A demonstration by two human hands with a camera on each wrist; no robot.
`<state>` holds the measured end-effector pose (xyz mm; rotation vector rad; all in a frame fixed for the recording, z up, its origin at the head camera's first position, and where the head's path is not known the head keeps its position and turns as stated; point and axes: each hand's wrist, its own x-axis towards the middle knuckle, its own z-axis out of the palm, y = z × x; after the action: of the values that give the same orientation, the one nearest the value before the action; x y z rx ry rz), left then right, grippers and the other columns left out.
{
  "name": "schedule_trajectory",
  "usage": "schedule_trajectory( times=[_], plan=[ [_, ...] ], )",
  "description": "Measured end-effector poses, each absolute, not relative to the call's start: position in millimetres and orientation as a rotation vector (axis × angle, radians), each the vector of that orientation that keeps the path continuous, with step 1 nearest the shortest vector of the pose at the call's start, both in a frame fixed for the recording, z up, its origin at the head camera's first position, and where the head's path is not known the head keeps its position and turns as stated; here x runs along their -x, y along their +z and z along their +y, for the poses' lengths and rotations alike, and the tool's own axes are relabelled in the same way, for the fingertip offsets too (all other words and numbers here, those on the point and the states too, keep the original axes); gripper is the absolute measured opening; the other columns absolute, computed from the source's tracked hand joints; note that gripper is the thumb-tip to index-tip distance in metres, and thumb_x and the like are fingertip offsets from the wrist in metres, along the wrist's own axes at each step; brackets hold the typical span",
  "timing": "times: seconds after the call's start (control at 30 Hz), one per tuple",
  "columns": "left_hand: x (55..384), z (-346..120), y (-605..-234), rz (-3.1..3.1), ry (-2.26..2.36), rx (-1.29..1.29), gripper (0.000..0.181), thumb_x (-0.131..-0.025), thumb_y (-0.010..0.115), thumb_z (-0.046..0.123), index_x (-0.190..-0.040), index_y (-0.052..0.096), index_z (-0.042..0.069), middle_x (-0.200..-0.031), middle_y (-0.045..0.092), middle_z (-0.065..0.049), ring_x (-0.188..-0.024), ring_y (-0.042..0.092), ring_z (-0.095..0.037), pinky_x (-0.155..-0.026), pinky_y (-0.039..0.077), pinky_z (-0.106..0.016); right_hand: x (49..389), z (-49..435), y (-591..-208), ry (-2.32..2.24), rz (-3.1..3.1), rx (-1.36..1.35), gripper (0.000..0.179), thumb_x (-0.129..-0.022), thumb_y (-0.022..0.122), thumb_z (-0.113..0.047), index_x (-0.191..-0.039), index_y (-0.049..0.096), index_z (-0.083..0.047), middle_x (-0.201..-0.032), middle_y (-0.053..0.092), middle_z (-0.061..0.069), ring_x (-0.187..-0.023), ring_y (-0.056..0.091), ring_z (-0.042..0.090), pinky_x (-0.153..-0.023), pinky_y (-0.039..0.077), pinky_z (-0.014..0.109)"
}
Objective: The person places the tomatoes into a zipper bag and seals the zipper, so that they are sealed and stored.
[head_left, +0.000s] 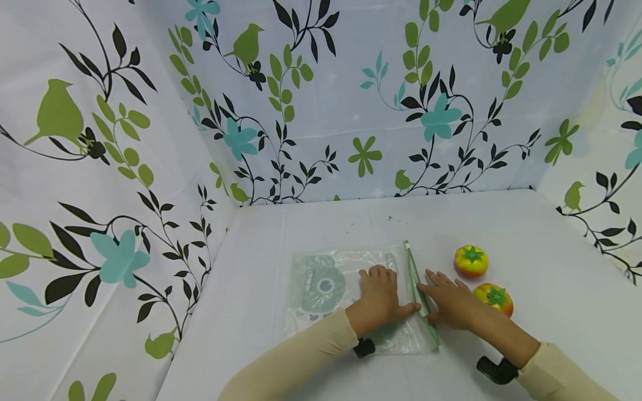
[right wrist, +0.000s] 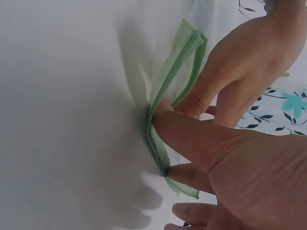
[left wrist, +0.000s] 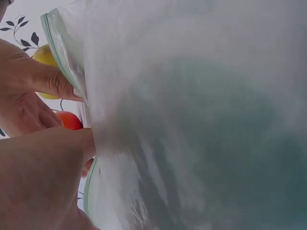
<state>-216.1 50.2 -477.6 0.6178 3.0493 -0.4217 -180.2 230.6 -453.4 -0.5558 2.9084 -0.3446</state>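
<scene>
A clear zip bag (head_left: 351, 301) with a green zip edge (right wrist: 165, 91) lies on the white table. A round grey-green shape (head_left: 325, 285) with a pale centre shows on or through it. My left hand (head_left: 378, 295) lies over the bag's right part, its thumb stretched to the bag's mouth, holding one side. At the zip edge, my right hand (head_left: 448, 303) pinches the other side; its thumb (right wrist: 187, 129) sits inside the gaping mouth. In the left wrist view the film hides part of the left hand.
Two yellow-red, tomato-like fruits with green leafy tops, a far one (head_left: 471, 261) and a near one (head_left: 494, 299), sit right of the bag, the near one beside my right forearm. Patterned cloth (head_left: 321, 122) walls the table at the back and sides.
</scene>
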Motion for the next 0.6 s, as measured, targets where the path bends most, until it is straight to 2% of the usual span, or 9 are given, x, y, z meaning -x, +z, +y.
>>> schedule_trajectory(
  times=[0.4,0.6],
  plan=[
    [219.0,29.6,-480.8,3.028,-0.375,-0.606,0.105,-0.092,0.039,0.089,-0.16,0.038,0.01,-0.158,0.044,-0.006,-0.142,0.045,-0.024,-0.115,0.04,-0.045,185.0,230.0,-449.0,-0.344,2.883,0.517,0.08,-0.081,0.09,-0.039,-0.147,0.061,-0.005,-0.159,0.039,0.036,-0.145,0.036,0.06,-0.111,0.029,0.079],
    [220.9,14.4,-473.7,3.04,-0.29,-0.604,0.104,-0.09,0.048,0.086,-0.157,0.042,0.008,-0.15,0.051,-0.008,-0.136,0.051,-0.026,-0.111,0.042,-0.05,186.1,228.7,-447.6,-0.329,2.879,0.496,0.08,-0.08,0.091,-0.037,-0.146,0.061,-0.005,-0.159,0.04,0.036,-0.146,0.036,0.06,-0.111,0.027,0.08]
  ],
)
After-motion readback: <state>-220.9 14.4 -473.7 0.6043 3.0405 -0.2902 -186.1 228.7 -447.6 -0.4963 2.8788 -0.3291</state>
